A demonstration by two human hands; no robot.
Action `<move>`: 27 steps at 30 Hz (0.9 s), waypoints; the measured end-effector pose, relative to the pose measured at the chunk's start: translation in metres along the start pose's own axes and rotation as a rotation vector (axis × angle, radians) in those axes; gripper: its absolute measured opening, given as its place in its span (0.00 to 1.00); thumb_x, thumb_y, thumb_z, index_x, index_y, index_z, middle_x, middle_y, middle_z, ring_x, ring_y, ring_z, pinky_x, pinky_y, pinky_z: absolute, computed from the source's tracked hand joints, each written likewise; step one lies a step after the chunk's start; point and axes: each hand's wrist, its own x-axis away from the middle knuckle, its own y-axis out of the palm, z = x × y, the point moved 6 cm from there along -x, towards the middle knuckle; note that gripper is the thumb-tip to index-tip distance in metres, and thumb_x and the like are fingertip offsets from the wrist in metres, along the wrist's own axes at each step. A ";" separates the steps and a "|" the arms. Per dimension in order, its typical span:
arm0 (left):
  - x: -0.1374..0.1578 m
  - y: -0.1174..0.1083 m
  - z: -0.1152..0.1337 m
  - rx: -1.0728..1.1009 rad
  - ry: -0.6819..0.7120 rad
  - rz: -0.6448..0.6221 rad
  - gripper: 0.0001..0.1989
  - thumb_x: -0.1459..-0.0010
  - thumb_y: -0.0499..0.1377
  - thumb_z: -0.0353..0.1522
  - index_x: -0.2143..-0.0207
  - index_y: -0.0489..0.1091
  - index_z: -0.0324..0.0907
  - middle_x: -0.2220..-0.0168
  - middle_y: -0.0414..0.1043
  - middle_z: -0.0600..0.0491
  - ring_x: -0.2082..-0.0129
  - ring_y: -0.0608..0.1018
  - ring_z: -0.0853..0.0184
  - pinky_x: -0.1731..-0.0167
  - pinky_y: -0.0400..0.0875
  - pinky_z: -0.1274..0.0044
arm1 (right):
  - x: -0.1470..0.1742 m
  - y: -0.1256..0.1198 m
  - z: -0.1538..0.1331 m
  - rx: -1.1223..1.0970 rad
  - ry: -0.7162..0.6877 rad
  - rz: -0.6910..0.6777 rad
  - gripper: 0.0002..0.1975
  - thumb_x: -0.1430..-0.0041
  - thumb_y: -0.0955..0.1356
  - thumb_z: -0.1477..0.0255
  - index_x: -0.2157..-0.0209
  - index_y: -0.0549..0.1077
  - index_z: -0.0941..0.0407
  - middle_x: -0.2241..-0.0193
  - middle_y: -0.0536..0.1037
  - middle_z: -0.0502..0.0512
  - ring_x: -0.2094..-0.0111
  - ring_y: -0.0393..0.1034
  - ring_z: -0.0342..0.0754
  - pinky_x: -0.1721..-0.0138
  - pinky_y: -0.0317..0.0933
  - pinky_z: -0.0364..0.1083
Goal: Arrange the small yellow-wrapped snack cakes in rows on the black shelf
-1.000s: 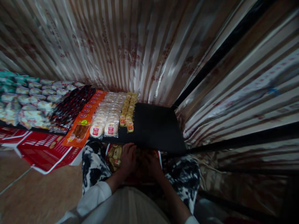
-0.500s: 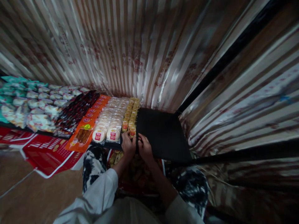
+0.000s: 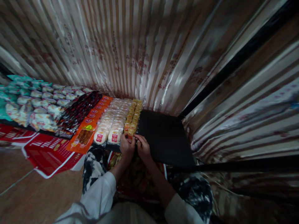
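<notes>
Apparently setting yellow-wrapped packets along the front edge of the black shelf. My left hand and right hand meet there; cannot tell whether fingers grasp. Next needs careful alignment.

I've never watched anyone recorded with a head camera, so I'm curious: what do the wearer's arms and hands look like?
Both the left hand and right hand look ungloved. The left sleeve is pale, plain and creased; the right sleeve looks similar but darker in shadow. Both leave the wrists uncovered. It's too dim to rule out small jewellery.
</notes>
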 end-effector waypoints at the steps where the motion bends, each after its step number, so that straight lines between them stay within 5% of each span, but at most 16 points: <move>1: -0.002 -0.003 0.001 -0.011 0.008 0.001 0.17 0.49 0.57 0.36 0.57 0.62 0.40 0.62 0.69 0.49 0.64 0.74 0.65 0.64 0.69 0.73 | 0.000 0.001 0.000 -0.020 0.004 -0.009 0.18 0.44 0.58 0.75 0.56 0.73 0.53 0.58 0.74 0.56 0.57 0.70 0.47 0.53 0.65 0.46; 6: -0.008 -0.015 0.001 -0.094 0.028 -0.051 0.23 0.48 0.57 0.35 0.50 0.59 0.38 0.56 0.68 0.45 0.58 0.74 0.61 0.62 0.70 0.72 | 0.003 0.010 0.006 -0.031 0.039 -0.037 0.18 0.45 0.59 0.75 0.55 0.72 0.54 0.58 0.74 0.57 0.61 0.72 0.47 0.57 0.67 0.46; 11: -0.005 -0.015 0.005 -0.168 0.220 -0.059 0.24 0.44 0.54 0.34 0.45 0.57 0.38 0.52 0.67 0.42 0.51 0.71 0.60 0.59 0.71 0.73 | 0.004 0.014 0.009 0.011 0.044 -0.033 0.19 0.44 0.57 0.75 0.54 0.71 0.54 0.58 0.75 0.57 0.62 0.72 0.46 0.57 0.66 0.45; 20: -0.010 -0.014 0.008 -0.238 0.264 0.011 0.23 0.42 0.53 0.36 0.44 0.59 0.41 0.57 0.66 0.44 0.58 0.73 0.62 0.66 0.71 0.76 | 0.008 0.012 0.002 0.173 -0.027 -0.034 0.17 0.43 0.58 0.75 0.56 0.73 0.54 0.60 0.76 0.56 0.58 0.70 0.47 0.55 0.65 0.46; 27: -0.016 -0.011 0.005 -0.259 0.246 -0.059 0.21 0.42 0.54 0.34 0.45 0.61 0.46 0.58 0.64 0.47 0.62 0.73 0.65 0.68 0.71 0.76 | 0.008 0.013 0.009 0.096 0.027 -0.050 0.16 0.43 0.57 0.75 0.59 0.73 0.54 0.62 0.76 0.55 0.62 0.72 0.46 0.59 0.66 0.45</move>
